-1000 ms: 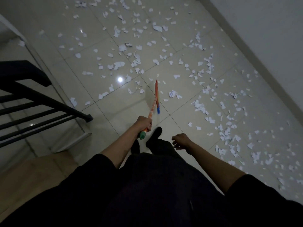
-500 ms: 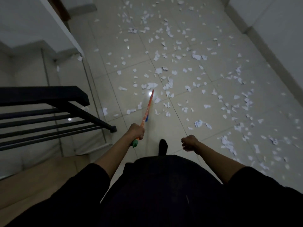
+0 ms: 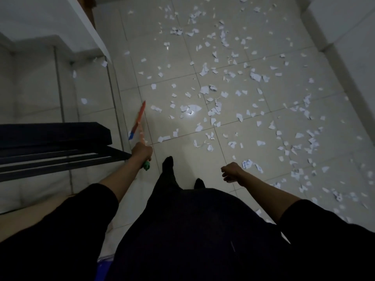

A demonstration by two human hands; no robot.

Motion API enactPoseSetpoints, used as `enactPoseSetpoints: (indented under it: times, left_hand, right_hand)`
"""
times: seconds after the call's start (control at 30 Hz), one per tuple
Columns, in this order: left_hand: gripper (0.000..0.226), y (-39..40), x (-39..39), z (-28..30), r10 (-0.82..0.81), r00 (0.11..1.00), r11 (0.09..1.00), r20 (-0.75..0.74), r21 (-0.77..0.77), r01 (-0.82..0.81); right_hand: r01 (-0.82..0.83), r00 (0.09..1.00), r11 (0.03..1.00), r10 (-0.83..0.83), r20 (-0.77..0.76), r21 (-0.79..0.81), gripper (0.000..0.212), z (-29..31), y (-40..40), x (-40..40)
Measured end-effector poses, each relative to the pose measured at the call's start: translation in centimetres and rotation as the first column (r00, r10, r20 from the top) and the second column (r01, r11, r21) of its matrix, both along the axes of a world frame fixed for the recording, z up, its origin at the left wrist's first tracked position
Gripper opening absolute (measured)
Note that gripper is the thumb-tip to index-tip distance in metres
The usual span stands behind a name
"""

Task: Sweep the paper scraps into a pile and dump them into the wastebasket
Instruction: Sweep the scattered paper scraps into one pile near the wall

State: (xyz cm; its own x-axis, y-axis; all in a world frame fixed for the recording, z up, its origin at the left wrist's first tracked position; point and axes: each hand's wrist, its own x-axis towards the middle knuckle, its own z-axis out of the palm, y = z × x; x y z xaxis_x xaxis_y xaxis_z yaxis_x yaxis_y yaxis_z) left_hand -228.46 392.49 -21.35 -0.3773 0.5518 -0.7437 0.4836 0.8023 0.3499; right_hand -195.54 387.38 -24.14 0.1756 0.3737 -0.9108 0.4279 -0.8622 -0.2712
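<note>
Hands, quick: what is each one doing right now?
Left hand: grips the broom handle.
Right hand: fingers curled, holding nothing.

The scene is dim and underexposed, with a cold grey-green cast. One small, sharp glare spot on the glossy tiled floor (image 3: 253, 159) mirrors a light overhead. The person's dark clothing at the bottom sinks into near black with no detail. Wide-angle distortion bends the tile joints and the wall (image 3: 349, 37) outward toward the edges. The paper scraps (image 3: 213, 110) look soft and slightly smeared, more so toward the right edge, and grain shows in the shadows.
</note>
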Motion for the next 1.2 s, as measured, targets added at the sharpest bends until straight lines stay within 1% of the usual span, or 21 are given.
enactPoseSetpoints:
  times: [0.13, 0.27, 0.37, 0.47, 0.6, 0.67, 0.73, 0.77, 0.83, 0.9, 1.0, 1.07, 1.1, 1.13, 1.2]
  left_hand:
    - [0.045, 3.7, -2.4, -1.2, -0.033, 0.998, 0.999, -0.047, -0.04, 0.031]
    - [0.04, 6.3, -4.2, -2.6, -0.052, 0.997, 0.991, -0.049, -0.123, 0.046]
    - [0.042, 8.0, -5.2, -3.8, -0.037, 0.998, 0.986, -0.054, -0.165, 0.028]
    - [0.044, 9.4, -6.5, -4.7, -0.012, 1.0, 0.98, -0.022, -0.2, 0.008]
    - [0.036, 10.4, -6.6, -5.0, 0.071, 0.997, 0.977, -0.014, -0.201, -0.072]
    - [0.041, 10.7, -5.9, -4.6, 0.11, 0.994, 0.97, 0.03, -0.224, -0.1]
    - [0.048, 11.1, -4.8, -4.1, 0.134, 0.987, 0.962, 0.085, -0.252, -0.109]
    - [0.051, 11.3, -4.2, -3.8, 0.135, 0.983, 0.957, 0.123, -0.273, -0.097]
    - [0.051, 11.5, -2.5, -3.0, 0.137, 0.967, 0.952, 0.216, -0.299, -0.068]
    - [0.037, 11.3, -0.5, -1.6, 0.067, 0.958, 0.951, 0.278, -0.31, 0.024]
    - [0.041, 11.0, 2.4, -0.9, -0.057, 0.919, 0.91, 0.39, -0.359, 0.209]
    - [0.045, 10.4, 4.1, -0.8, -0.137, 0.901, 0.865, 0.411, -0.394, 0.311]
    - [0.044, 10.2, 4.9, -1.2, -0.118, 0.902, 0.866, 0.416, -0.401, 0.298]
    - [0.042, 9.9, 5.5, -1.2, -0.071, 0.899, 0.887, 0.433, -0.385, 0.256]
    - [0.038, 9.8, 6.8, -1.8, 0.084, 0.879, 0.924, 0.47, -0.368, 0.109]
  right_hand:
    - [0.007, 0.998, 1.0, -0.005, 0.068, -0.028, 0.027, -0.3, 2.9, -0.9]
    - [0.011, 0.997, 0.999, -0.007, 0.081, -0.049, 0.02, 0.0, 5.6, -3.4]
    - [-0.01, 0.998, 0.999, 0.013, 0.067, -0.048, 0.02, -0.4, 7.0, -5.8]
    - [-0.062, 0.997, 0.997, 0.063, 0.046, -0.037, 0.022, -0.8, 7.8, -8.2]
    - [-0.127, 0.991, 0.991, 0.128, 0.042, -0.033, 0.028, -1.3, 8.6, -10.1]
    - [-0.131, 0.99, 0.991, 0.132, 0.046, -0.027, 0.03, -1.3, 8.7, -10.5]
    - [-0.128, 0.99, 0.992, 0.129, 0.05, -0.021, 0.027, -1.2, 8.9, -10.9]
    - [-0.128, 0.99, 0.992, 0.129, 0.051, -0.017, 0.024, -1.0, 8.9, -11.1]
    - [-0.124, 0.991, 0.992, 0.125, 0.056, -0.024, 0.021, -0.7, 8.7, -11.1]
    - [-0.116, 0.991, 0.993, 0.118, 0.06, -0.037, 0.028, -0.5, 8.4, -10.9]
    - [-0.079, 0.995, 0.996, 0.082, 0.06, -0.049, 0.027, 0.3, 7.8, -10.3]
    - [-0.034, 0.997, 0.998, 0.038, 0.067, -0.057, 0.023, 0.9, 7.3, -9.6]
    - [-0.008, 0.998, 0.998, 0.012, 0.069, -0.059, 0.023, 1.1, 7.0, -9.3]
    - [0.026, 0.997, 0.998, -0.022, 0.071, -0.061, 0.024, 1.2, 6.8, -8.8]
    - [0.129, 0.99, 0.989, -0.125, 0.068, -0.066, 0.024, 1.4, 6.2, -8.0]
